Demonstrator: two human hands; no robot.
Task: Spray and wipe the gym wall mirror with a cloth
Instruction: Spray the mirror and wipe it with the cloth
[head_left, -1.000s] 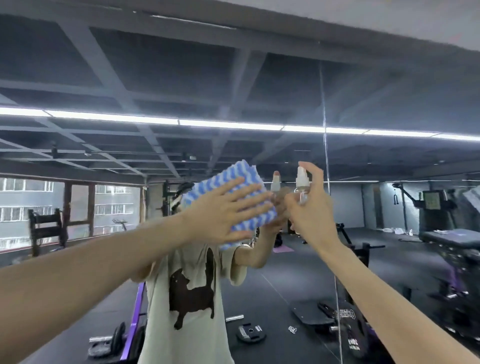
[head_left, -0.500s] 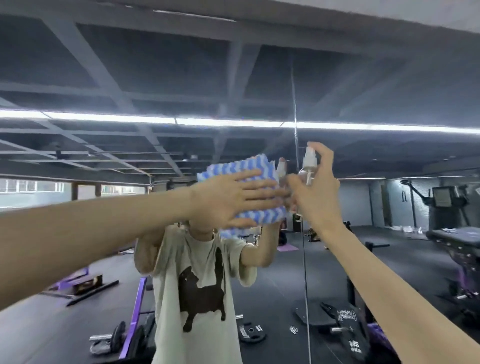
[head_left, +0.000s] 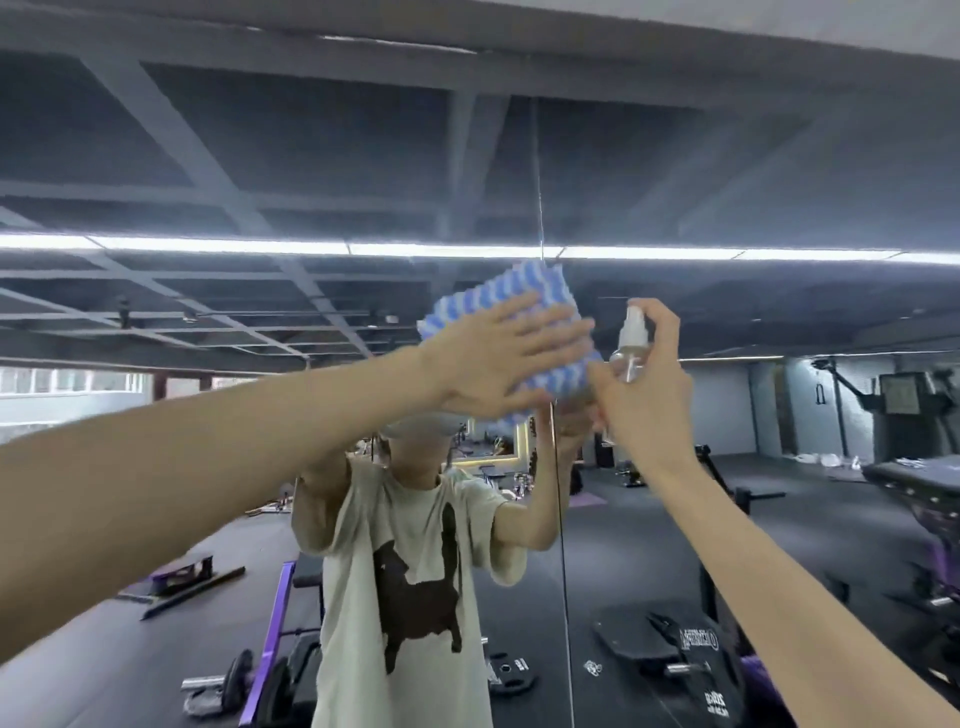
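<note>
flat and spread, the left hand (head_left: 488, 364) presses the blue-and-white cloth (head_left: 524, 291) against the mirror (head_left: 727, 156) with straight fingers. the palm covers the folded pad, so its whole face bears on the glass, which suits wiping. the right hand (head_left: 644, 400) curls round a small clear spray bottle (head_left: 629, 353), forefinger on top of the pump head, just beside the cloth. held that close, a squirt would likely land where the cloth can reach it. both sit high on the mirror, and the cloth straddles the vertical seam (head_left: 540, 182) between two panels. the rest is reflection: the person in a pale t-shirt with arms raised, a light strip (head_left: 260, 245) across the dark ceiling, a weight plate (head_left: 511, 670) and a dumbbell (head_left: 228, 686) on the black floor. nothing stands between hands and glass. the bottle hand crowds the cloth's right edge; whether they touch i cannot tell.
</note>
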